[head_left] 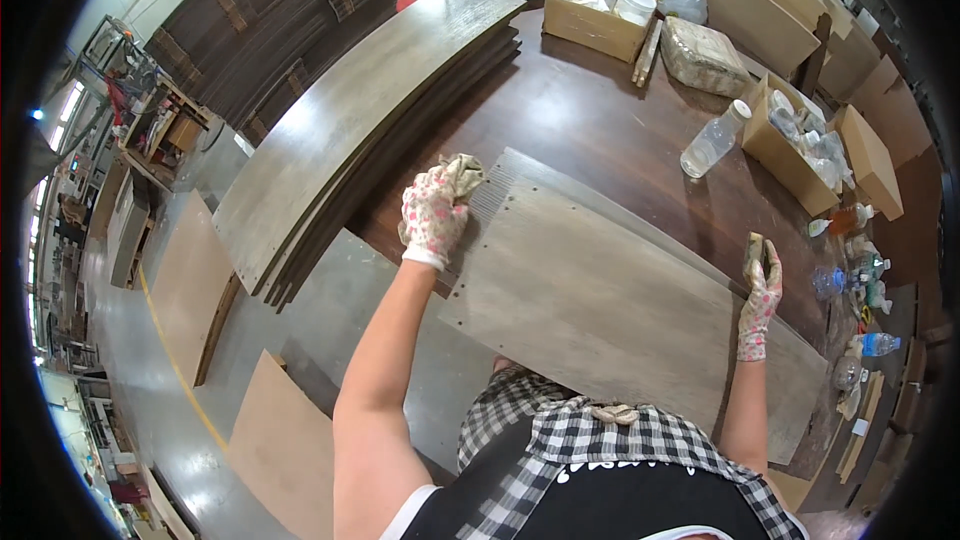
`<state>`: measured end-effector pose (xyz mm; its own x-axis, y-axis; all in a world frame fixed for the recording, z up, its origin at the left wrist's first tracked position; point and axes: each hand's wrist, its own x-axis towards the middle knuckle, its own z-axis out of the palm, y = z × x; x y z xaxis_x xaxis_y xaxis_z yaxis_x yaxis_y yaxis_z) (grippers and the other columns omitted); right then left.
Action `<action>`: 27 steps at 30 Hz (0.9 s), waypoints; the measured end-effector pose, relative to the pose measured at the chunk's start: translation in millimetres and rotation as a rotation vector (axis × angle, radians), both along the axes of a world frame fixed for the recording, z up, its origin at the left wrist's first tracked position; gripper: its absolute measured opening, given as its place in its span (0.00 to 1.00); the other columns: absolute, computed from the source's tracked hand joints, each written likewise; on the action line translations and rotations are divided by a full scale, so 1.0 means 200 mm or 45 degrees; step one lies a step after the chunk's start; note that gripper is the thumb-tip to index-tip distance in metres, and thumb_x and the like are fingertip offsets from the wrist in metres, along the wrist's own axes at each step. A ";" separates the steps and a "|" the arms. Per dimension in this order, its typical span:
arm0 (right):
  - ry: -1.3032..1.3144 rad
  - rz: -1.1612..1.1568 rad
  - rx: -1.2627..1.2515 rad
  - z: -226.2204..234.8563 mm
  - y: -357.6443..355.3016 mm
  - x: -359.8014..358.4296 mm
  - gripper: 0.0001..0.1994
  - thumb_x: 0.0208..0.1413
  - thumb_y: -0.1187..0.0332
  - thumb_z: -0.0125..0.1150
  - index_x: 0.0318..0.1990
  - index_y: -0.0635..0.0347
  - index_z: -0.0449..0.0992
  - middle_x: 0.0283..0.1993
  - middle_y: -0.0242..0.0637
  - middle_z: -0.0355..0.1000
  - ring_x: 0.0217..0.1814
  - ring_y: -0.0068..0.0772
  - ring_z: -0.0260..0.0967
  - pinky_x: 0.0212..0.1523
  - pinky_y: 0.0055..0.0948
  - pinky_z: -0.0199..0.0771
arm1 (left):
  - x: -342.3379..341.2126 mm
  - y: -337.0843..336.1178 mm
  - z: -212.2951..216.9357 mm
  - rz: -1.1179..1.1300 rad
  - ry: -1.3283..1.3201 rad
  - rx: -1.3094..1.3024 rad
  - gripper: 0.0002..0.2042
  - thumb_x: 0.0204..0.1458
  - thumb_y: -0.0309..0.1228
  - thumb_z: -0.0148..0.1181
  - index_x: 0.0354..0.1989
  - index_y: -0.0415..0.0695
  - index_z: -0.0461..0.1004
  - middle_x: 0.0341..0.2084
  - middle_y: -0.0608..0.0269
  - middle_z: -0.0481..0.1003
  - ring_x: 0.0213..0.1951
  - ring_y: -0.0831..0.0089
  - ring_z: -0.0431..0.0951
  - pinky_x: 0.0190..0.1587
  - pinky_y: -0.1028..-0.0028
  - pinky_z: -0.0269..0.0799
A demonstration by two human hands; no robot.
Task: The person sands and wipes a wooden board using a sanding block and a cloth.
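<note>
My left hand [432, 215], in a white glove with pink dots, is closed round a crumpled khaki rag [462, 176] at the left end of a grey-brown wood-grain panel [600, 290]. That panel lies across the table in front of me, over another similar panel whose far edge shows, with small dark holes near its left end. My right hand [760, 310], gloved alike, is at the panel's far right edge. Its fingers are closed on a flat olive-tan pad [754, 252], held upright; its exact kind is unclear.
Long panels [370, 90] lie stacked to the left. On the dark brown table [560, 110] stand a clear bottle [712, 140], an open carton [600, 25] and a box of bottles [790, 155]. A wrapped block [703, 55] lies behind. Several plastic bottles line the right edge.
</note>
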<state>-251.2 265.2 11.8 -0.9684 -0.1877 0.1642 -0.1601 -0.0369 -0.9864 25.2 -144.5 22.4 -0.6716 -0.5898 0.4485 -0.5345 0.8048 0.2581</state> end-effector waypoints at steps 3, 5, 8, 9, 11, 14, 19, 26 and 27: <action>0.227 0.165 0.192 0.09 -0.22 0.08 0.23 0.53 0.79 0.52 0.59 0.64 0.66 0.59 0.38 0.65 0.60 0.30 0.62 0.60 0.27 0.62 | -0.05 0.22 0.11 -0.561 0.343 0.452 0.15 0.46 0.28 0.54 0.45 0.47 0.73 0.39 0.56 0.75 0.40 0.58 0.76 0.42 0.62 0.73; 0.301 0.440 0.186 0.20 -0.51 0.17 0.24 0.52 0.79 0.53 0.59 0.64 0.66 0.59 0.39 0.65 0.60 0.31 0.63 0.60 0.29 0.63 | -0.05 0.48 -0.14 -0.874 0.210 0.286 0.16 0.51 0.33 0.50 0.48 0.45 0.71 0.51 0.54 0.69 0.46 0.59 0.74 0.49 0.62 0.70; 0.510 0.788 0.341 0.30 -0.89 0.34 0.23 0.46 0.81 0.55 0.54 0.62 0.70 0.53 0.39 0.70 0.57 0.32 0.66 0.60 0.30 0.64 | -0.12 0.87 -0.04 -1.284 0.282 0.391 0.16 0.49 0.36 0.51 0.47 0.48 0.72 0.49 0.56 0.70 0.51 0.58 0.70 0.53 0.59 0.65; 0.820 0.978 0.575 0.41 -1.02 0.44 0.24 0.43 0.79 0.58 0.53 0.60 0.72 0.51 0.41 0.72 0.56 0.37 0.67 0.59 0.33 0.66 | -0.09 0.95 -0.04 -1.214 0.177 0.402 0.17 0.49 0.35 0.52 0.48 0.49 0.72 0.50 0.56 0.69 0.52 0.57 0.69 0.53 0.59 0.65; 1.159 1.292 0.713 0.44 -1.21 0.61 0.23 0.41 0.73 0.63 0.51 0.55 0.74 0.50 0.39 0.72 0.53 0.40 0.69 0.55 0.37 0.68 | -0.07 1.01 -0.02 -1.186 0.043 0.370 0.17 0.49 0.35 0.52 0.49 0.48 0.72 0.53 0.55 0.68 0.53 0.56 0.69 0.55 0.59 0.64; 1.222 1.875 0.717 0.36 -1.41 0.86 0.22 0.47 0.64 0.63 0.53 0.52 0.72 0.52 0.39 0.69 0.56 0.41 0.64 0.57 0.39 0.63 | -0.05 1.00 -0.09 -1.152 0.100 0.904 0.16 0.54 0.36 0.49 0.50 0.47 0.71 0.50 0.56 0.70 0.50 0.61 0.71 0.53 0.64 0.64; 1.315 2.079 0.706 0.30 -1.49 0.98 0.23 0.49 0.65 0.61 0.55 0.50 0.70 0.53 0.36 0.68 0.55 0.40 0.63 0.55 0.38 0.64 | -0.04 1.02 -0.13 -1.121 0.560 0.845 0.13 0.56 0.34 0.47 0.45 0.45 0.73 0.44 0.56 0.73 0.47 0.60 0.71 0.50 0.64 0.66; 1.357 2.183 0.738 0.31 -1.49 1.05 0.21 0.50 0.65 0.61 0.54 0.50 0.71 0.49 0.35 0.70 0.52 0.40 0.65 0.52 0.37 0.65 | -0.03 1.03 -0.08 -1.090 0.454 0.926 0.13 0.53 0.33 0.48 0.43 0.45 0.75 0.44 0.57 0.73 0.49 0.60 0.71 0.51 0.63 0.66; 1.369 2.162 0.740 0.31 -1.49 1.03 0.21 0.49 0.65 0.61 0.53 0.51 0.71 0.49 0.36 0.70 0.51 0.40 0.66 0.52 0.38 0.65 | -0.03 1.03 -0.06 -1.035 0.606 1.117 0.13 0.53 0.33 0.48 0.44 0.45 0.74 0.45 0.57 0.73 0.50 0.60 0.71 0.53 0.64 0.65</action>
<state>-45.5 -32.6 74.6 0.5911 -0.8063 0.0221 -0.6934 -0.5219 -0.4969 20.2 62.0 10.2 -0.8569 -0.3066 0.4144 0.3177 0.3190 0.8929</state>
